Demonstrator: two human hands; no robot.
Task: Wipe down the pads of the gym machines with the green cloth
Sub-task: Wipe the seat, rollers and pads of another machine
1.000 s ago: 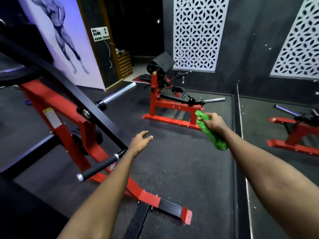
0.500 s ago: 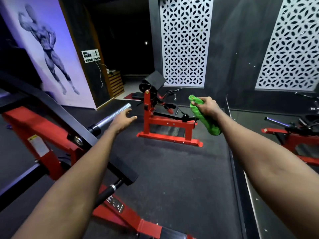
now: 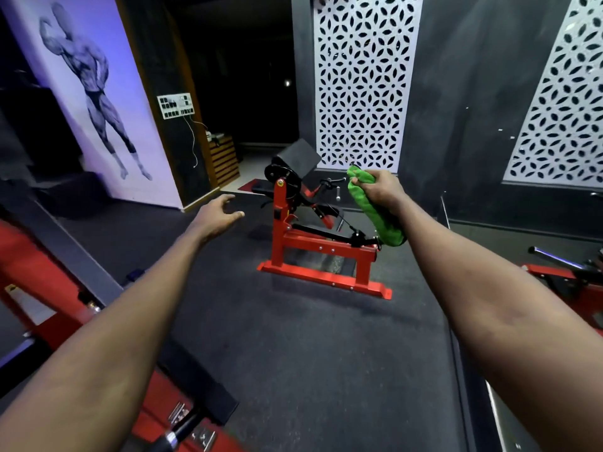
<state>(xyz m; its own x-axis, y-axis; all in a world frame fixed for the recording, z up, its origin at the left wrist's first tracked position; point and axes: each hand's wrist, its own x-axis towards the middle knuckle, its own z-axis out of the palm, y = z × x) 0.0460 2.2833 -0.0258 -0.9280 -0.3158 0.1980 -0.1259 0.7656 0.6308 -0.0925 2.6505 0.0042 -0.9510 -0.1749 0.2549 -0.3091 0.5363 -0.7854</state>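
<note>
My right hand (image 3: 380,189) grips the bunched green cloth (image 3: 375,208), which hangs down below my fist. It is held out in the air in front of a red machine (image 3: 321,252) standing on the dark floor. That machine carries a tilted black pad (image 3: 298,157) at its top and a second dark pad (image 3: 261,190) low behind it. My left hand (image 3: 217,213) reaches forward, fingers loosely spread, holding nothing, to the left of the red machine.
A large red and black machine frame (image 3: 42,288) with a chrome-tipped handle (image 3: 176,433) fills the near left. Another red machine (image 3: 567,272) sits at the right edge. Dark rubber floor (image 3: 310,353) lies between them. A raised floor edge (image 3: 456,353) runs along the right.
I have come closer to the red machine; it appears larger. Both arms stay stretched forward, the cloth still in my right hand. The left machine has slid further out of view.
</note>
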